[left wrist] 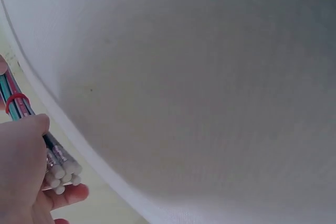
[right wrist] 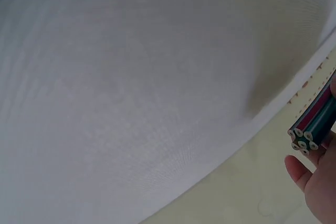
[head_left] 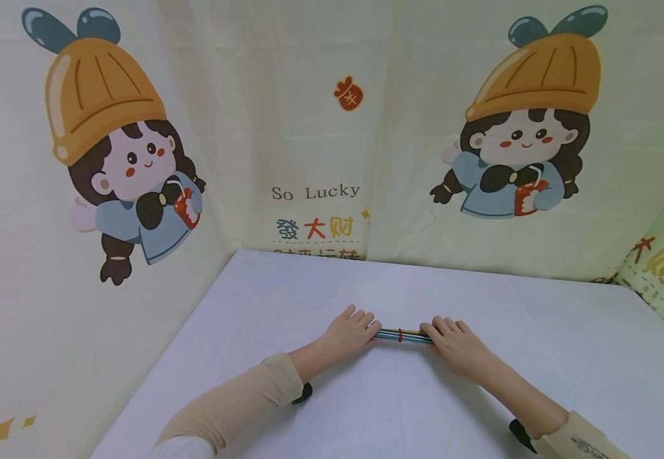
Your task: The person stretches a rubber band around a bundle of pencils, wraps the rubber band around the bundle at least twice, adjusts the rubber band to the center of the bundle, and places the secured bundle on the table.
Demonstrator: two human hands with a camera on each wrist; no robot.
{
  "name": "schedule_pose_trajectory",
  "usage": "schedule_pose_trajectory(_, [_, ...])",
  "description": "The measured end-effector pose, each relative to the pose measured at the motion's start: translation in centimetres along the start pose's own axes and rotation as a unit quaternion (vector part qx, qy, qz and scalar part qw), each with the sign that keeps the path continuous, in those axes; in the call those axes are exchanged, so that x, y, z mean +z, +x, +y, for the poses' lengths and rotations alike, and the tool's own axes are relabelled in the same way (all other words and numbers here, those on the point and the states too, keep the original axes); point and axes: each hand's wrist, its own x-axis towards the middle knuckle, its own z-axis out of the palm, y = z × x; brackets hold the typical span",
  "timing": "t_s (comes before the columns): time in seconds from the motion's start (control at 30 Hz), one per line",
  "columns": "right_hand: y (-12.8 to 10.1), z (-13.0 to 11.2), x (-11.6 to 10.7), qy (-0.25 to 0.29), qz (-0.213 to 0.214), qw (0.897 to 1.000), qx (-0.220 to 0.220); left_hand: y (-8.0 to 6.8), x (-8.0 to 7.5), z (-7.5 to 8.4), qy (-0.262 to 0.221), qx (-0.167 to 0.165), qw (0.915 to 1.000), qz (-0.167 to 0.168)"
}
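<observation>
A bundle of several pencils [head_left: 402, 335], bound by a red rubber band [head_left: 401, 335], lies across the white table [head_left: 286, 299] between my two hands. My left hand [head_left: 350, 331] grips the bundle's left end; the left wrist view shows the pencils [left wrist: 37, 135] with white eraser tips poking past my curled fingers [left wrist: 21, 161] and the red band [left wrist: 16, 99]. My right hand [head_left: 454, 343] grips the right end; in the right wrist view the blunt unsharpened ends of the pencils [right wrist: 310, 132] stick out beside my fingers [right wrist: 315, 182].
A cream curtain with cartoon girls in orange hats [head_left: 120, 153] and the words "So Lucky" [head_left: 315, 191] hangs right behind the table and along its left side. The table's far edge [head_left: 424, 264] meets the curtain.
</observation>
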Motion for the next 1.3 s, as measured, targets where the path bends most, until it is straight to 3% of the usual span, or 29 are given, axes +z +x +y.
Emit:
schedule_pose_trajectory(0.27, [-0.3,-0.6,0.1,0.026,-0.103,0.994,0.025,0.0,0.4,0.8,-0.034,0.015,0.9979,-0.052])
schedule_pose_trajectory(0.37, [-0.3,-0.7,0.1,0.032,-0.123,0.991,0.029,0.0,0.2,0.9,-0.047,0.014,0.9960,-0.074])
schedule_pose_trajectory(0.5, [-0.2,-0.8,0.0,0.031,-0.126,0.991,0.027,-0.1,0.0,1.0,-0.059,0.006,0.9937,-0.095])
schedule_pose_trajectory(0.77, [-0.2,-0.9,-0.3,0.038,-0.117,0.992,0.027,-0.3,-0.1,0.8,-0.095,-0.003,0.9899,-0.105])
schedule_pose_trajectory(1.1, [-0.2,-0.8,-1.1,0.062,-0.148,0.986,0.038,-0.4,-0.6,0.5,-0.114,-0.003,0.9857,-0.124])
schedule_pose_trajectory(1.3, [0.7,0.8,-3.5,0.105,-0.154,0.981,0.049,-0.1,-1.5,-0.9,-0.126,-0.009,0.9828,-0.134])
